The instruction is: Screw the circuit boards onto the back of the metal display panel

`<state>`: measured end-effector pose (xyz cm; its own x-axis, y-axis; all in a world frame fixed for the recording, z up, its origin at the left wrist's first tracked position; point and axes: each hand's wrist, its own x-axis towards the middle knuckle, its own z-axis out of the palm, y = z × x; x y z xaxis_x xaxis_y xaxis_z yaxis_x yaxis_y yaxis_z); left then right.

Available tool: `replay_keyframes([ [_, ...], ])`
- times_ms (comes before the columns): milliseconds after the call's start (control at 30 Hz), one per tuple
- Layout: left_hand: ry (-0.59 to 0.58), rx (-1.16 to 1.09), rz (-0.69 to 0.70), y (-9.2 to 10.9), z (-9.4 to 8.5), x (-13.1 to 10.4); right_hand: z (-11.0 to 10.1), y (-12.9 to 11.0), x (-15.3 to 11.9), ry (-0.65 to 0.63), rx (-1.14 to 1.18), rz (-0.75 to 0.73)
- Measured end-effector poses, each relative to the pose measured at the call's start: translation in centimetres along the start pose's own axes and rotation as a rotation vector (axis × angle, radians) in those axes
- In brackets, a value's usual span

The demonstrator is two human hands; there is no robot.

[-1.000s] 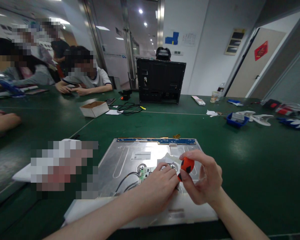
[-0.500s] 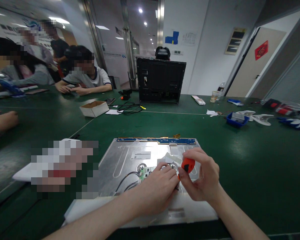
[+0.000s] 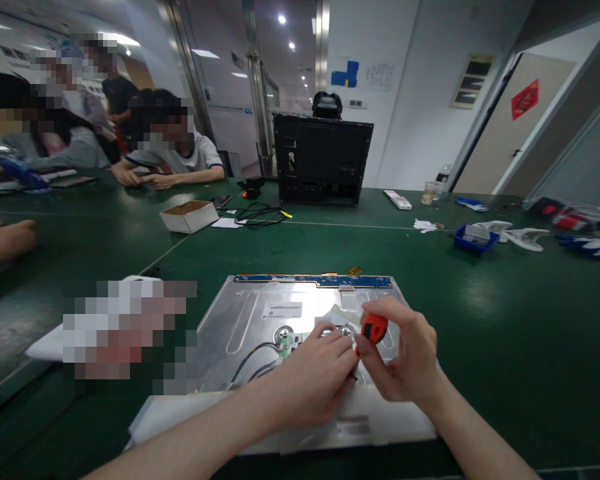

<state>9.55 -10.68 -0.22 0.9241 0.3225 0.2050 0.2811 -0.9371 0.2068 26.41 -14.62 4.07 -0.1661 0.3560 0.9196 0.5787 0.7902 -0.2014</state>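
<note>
A silver display panel lies flat before me, with a long blue circuit board along its far edge. My right hand grips the orange and black handle of a screwdriver between thumb and fingers. The handle stands over the panel's middle right; its tip is hidden behind my left hand. My left hand is closed, fingers curled down over a small green circuit board beside the screwdriver. What its fingertips hold is hidden. Black wires run from the green board towards the panel's near side.
A white sheet lies at the panel's near edge. Beyond stand an open white box, black cables and a black monitor housing. A blue tray and gloves lie right. Other people sit along the left.
The screwdriver handle has turned a little: its black patch shows in a different place. My right fingers shifted slightly with it, while my left hand stayed in place.
</note>
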Motion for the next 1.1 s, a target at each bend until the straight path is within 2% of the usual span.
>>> replay_keyframes([
  [267,0.004,-0.009,0.001,0.11,0.30,0.05,0.19,0.11,-0.13,0.023,0.013,-0.007],
  [533,0.037,-0.010,0.020,0.00,0.19,-0.10,-0.24,0.52,-0.89,0.115,-0.007,0.000],
  [767,-0.005,-0.023,0.001,0.00,-0.17,-0.02,-0.33,0.51,-0.82,0.110,-0.030,-0.003],
  [1100,-0.003,-0.013,0.000,-0.05,-0.17,-0.01,-0.33,0.65,-0.88,0.103,-0.025,0.000],
])
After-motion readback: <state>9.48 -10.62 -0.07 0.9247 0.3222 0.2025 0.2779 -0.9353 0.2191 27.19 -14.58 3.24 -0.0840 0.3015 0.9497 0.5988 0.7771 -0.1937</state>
